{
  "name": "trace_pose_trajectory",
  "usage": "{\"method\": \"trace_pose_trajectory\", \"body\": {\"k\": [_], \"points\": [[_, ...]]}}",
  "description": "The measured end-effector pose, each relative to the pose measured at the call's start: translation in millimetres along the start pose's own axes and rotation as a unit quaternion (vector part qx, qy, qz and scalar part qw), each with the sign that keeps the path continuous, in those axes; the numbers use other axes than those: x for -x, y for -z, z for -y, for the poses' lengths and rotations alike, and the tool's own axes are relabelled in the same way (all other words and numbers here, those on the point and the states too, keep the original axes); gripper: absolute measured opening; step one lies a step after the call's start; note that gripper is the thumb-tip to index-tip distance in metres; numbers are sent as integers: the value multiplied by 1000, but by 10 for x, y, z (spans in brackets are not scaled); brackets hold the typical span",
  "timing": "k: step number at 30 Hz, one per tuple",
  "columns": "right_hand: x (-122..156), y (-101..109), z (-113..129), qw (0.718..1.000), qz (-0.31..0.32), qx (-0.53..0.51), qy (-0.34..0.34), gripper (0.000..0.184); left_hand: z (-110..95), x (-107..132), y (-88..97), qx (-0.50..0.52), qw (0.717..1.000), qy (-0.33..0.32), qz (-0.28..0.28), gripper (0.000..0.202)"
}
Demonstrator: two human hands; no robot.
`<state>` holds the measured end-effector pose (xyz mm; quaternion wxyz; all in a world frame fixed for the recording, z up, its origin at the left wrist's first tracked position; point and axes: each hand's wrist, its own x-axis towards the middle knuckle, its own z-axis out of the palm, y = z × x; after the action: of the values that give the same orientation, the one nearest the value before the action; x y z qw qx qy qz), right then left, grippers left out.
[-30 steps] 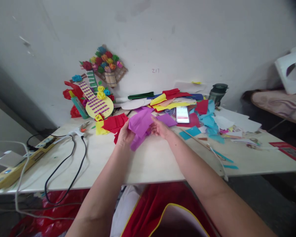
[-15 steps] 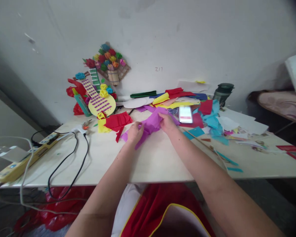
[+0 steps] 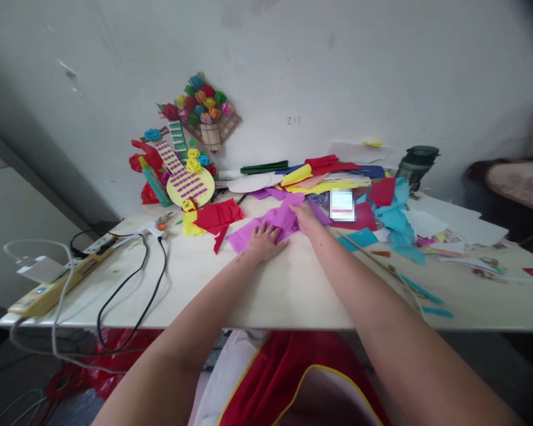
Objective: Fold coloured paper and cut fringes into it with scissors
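Note:
A sheet of purple crepe paper (image 3: pixel 245 232) lies on the table in front of me, partly folded and wrinkled. My left hand (image 3: pixel 266 241) rests flat on its near edge with the fingers spread. My right hand (image 3: pixel 304 218) pinches the paper's right part between thumb and fingers. To the left of the purple sheet lie folded red crepe paper (image 3: pixel 217 216) and a yellow piece (image 3: pixel 192 226). A phone with a lit screen (image 3: pixel 342 205) sits just beyond my right hand.
A glue bottle (image 3: pixel 156 186) and paper-flower crafts (image 3: pixel 190 188) stand at the back left. A power strip (image 3: pixel 66 284) with cables lies on the left. Stacked coloured paper (image 3: pixel 324 174) lines the wall. A dark bottle (image 3: pixel 417 165), blue scraps (image 3: pixel 395 219) and a thin stick (image 3: pixel 366 254) are right.
My left hand has gone from gripping the purple paper to lying flat on it. The paper is lower and flatter on the table. My right hand still holds it.

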<state>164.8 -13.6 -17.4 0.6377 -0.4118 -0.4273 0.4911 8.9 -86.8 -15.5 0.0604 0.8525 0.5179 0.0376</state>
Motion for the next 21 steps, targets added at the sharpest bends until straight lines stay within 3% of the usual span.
{"method": "trace_pose_trajectory", "body": {"k": [5,10,17,21], "points": [[-10,293,125,994,-97,-40,-40,16,57,-96,65,0,995,-96,-15,71],[-12,422,198,988,-129,-45,-76,18,105,-133,37,3,997,-38,-66,79],[-112,210,259,981,-185,34,-48,13,163,-86,20,-22,999,9,-30,86],[-151,-51,247,997,-75,-16,14,16,143,-50,44,-9,999,31,-30,85]]}}
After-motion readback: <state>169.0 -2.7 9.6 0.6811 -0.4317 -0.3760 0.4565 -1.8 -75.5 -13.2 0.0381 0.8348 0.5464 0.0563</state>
